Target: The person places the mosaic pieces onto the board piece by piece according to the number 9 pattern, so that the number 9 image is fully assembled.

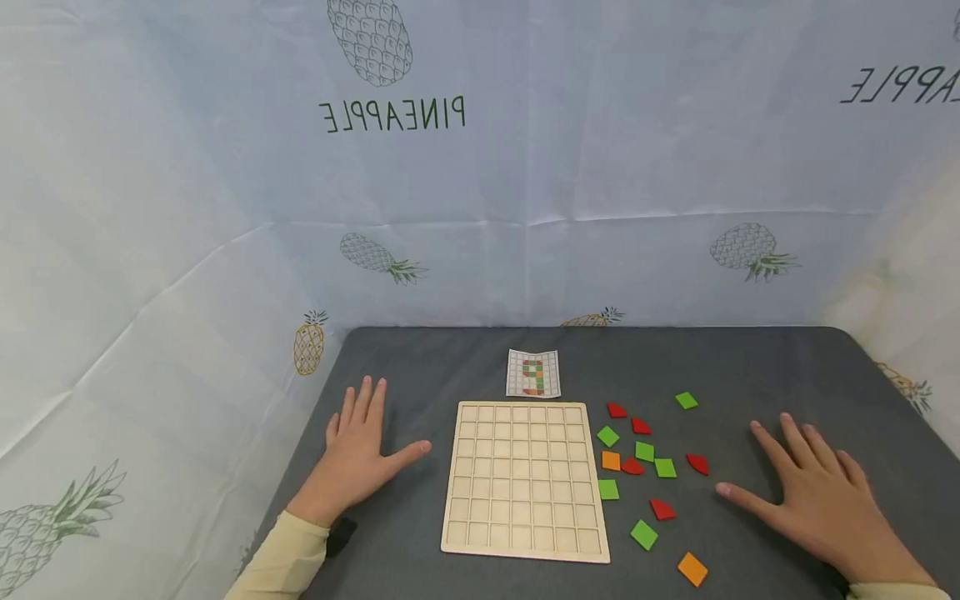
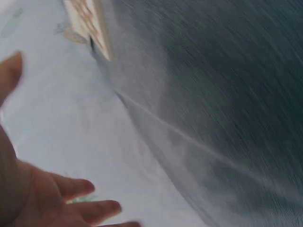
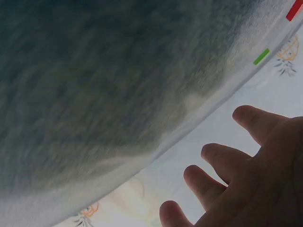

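Observation:
In the head view, my left hand (image 1: 352, 456) is spread with straight fingers over the dark table, left of a pale wooden grid board (image 1: 522, 481). Nothing is in it. My right hand (image 1: 817, 496), fingers also spread and holding nothing, is at the right of the table. Between the board and that hand lie loose tiles: green squares such as one (image 1: 643, 535), red quarter-round pieces such as one (image 1: 662, 509), and orange squares such as one (image 1: 692, 569). The board's grid cells hold no tiles. A corner of the board (image 2: 97, 23) shows in the left wrist view.
Behind the board lies a small printed card (image 1: 533, 373) with a coloured grid pattern. The dark grey cloth (image 1: 420, 367) covers the table. Pale pineapple-print curtains (image 1: 525, 167) hang behind it and along both sides.

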`<state>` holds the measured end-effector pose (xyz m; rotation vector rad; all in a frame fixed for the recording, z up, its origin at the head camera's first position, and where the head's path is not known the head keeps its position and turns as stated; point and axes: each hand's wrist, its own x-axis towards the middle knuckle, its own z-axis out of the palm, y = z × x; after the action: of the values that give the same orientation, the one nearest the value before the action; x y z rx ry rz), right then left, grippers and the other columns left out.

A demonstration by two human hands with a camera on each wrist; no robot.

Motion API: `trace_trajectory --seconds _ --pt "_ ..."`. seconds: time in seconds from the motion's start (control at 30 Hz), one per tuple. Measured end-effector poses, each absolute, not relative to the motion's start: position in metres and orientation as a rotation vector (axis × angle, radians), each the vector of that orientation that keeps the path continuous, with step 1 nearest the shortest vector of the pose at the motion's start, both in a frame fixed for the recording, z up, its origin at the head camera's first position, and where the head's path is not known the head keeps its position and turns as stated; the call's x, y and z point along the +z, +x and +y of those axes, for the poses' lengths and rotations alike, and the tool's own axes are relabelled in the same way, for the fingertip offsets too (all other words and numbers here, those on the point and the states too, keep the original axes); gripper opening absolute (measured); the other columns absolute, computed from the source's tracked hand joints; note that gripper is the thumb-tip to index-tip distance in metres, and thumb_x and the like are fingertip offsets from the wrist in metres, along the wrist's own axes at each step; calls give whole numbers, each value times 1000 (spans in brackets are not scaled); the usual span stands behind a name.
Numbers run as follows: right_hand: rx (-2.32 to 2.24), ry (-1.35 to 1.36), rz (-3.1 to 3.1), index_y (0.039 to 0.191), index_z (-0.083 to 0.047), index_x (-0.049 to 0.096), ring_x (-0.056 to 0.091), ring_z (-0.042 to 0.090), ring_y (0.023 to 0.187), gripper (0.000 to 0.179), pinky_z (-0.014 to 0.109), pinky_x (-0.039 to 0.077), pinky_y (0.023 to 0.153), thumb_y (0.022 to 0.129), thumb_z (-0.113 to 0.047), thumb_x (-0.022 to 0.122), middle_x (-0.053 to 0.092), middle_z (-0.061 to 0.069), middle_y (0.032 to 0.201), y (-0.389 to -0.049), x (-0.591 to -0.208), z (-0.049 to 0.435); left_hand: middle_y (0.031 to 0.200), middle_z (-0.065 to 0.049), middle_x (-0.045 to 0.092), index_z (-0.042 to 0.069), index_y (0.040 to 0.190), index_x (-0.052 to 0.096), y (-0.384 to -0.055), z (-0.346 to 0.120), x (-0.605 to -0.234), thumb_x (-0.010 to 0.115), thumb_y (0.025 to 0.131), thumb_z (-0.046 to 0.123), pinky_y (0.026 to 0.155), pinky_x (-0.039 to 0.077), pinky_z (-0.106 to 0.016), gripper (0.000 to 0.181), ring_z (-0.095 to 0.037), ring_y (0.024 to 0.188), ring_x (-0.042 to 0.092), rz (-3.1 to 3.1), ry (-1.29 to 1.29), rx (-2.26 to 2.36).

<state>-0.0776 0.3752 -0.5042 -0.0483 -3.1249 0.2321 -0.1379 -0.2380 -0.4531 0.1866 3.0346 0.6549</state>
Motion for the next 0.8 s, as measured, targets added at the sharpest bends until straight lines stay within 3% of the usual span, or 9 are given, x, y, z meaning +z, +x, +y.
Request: trace_trajectory --seconds 0.1,0.17,0.23,0.37,0.53,0.63,0.8 --pt "250 18 -3122 169 -1 29 16 66 155 121 85 14 114 89 -84 65 7 39 174 -79 -504 372 179 -26 16 7 174 12 -139 -229 -452 70 96 71 122 37 -74 117 -52 160 32 3033 141 708" --pt "273 71 -3129 168 -2 33 21 65 153 117 84 16 114 90 -82 67 11 38 174 -81 -503 369 171 -28 34 4 172 22 -140 -224 -451 71 99 63 107 55 -65 106 -49 143 56 3043 98 768" --pt "289 117 -3134 166 -3 38 25 63 152 112 82 19 114 90 -79 69 18 38 174 -83 -501 366 157 -26 52 3 168 34 -141 -219 -451 72 101 55 91 63 -55 93 -40 121 71 3040 50 849" --pt "318 180 -3137 162 -5 47 35 61 147 105 79 24 113 89 -76 73 33 38 168 -87 -496 358 121 -14 77 2 149 62 -144 -208 -450 76 101 45 74 62 -40 66 -17 87 75 3003 -14 976" --pt "349 258 -3115 157 -10 56 47 60 139 97 76 30 109 87 -73 77 46 36 161 -90 -491 347 86 -5 80 7 112 83 -147 -195 -451 80 98 37 65 61 -35 33 -13 69 73 2817 -128 1140" --pt "367 301 -3105 152 -12 61 53 58 136 90 75 33 106 87 -70 80 51 33 158 -90 -488 342 81 -6 79 7 101 83 -149 -188 -454 83 96 32 64 63 -34 25 -15 66 74 2701 -187 1245" --pt "384 329 -3100 147 -13 66 58 54 133 80 74 35 103 88 -64 83 58 30 153 -91 -487 337 89 -11 80 1 113 78 -153 -180 -463 85 93 25 68 67 -35 32 -19 70 75 2519 -187 1428"
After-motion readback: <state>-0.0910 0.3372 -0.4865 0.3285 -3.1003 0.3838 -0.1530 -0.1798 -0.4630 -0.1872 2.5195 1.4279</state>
